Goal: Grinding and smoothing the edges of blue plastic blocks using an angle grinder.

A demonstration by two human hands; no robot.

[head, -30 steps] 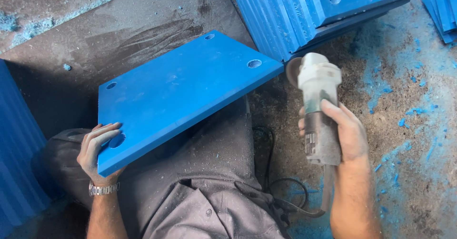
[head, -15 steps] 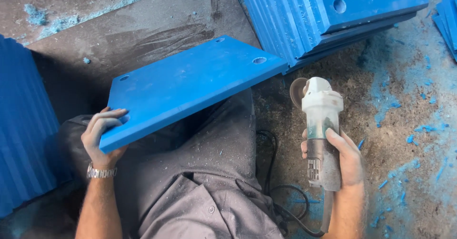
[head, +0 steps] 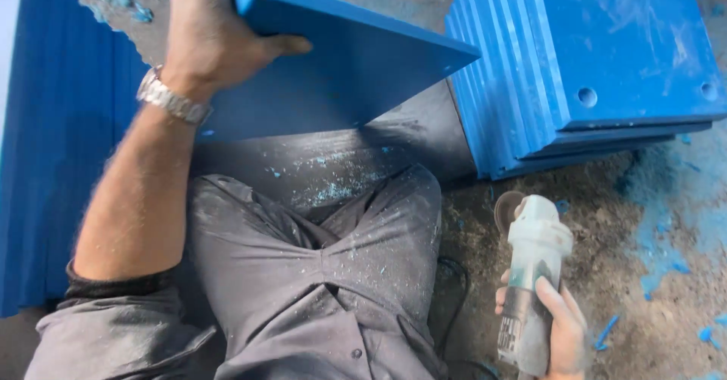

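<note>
A blue board [head: 344, 70] lifted on edge in the left hand [head: 208, 35], a grinder [head: 530, 281] in the right hand [head: 556, 334].

The board is tilted up above the person's lap, its far corner pointing toward the stack of blue boards [head: 598, 62] on the right and just short of it. The left hand grips the board's upper near corner, fingers [head: 291, 45] curled shut over the edge, thumb lying along the face; a metal watch [head: 170, 100] sits on that wrist. The right hand is wrapped closed round the grinder's grey body, holding it upright low at the right, well apart from the board, its disc near the floor [head: 606, 228], which is strewn with blue shavings. More blue boards [head: 53, 138] stand along the left.
</note>
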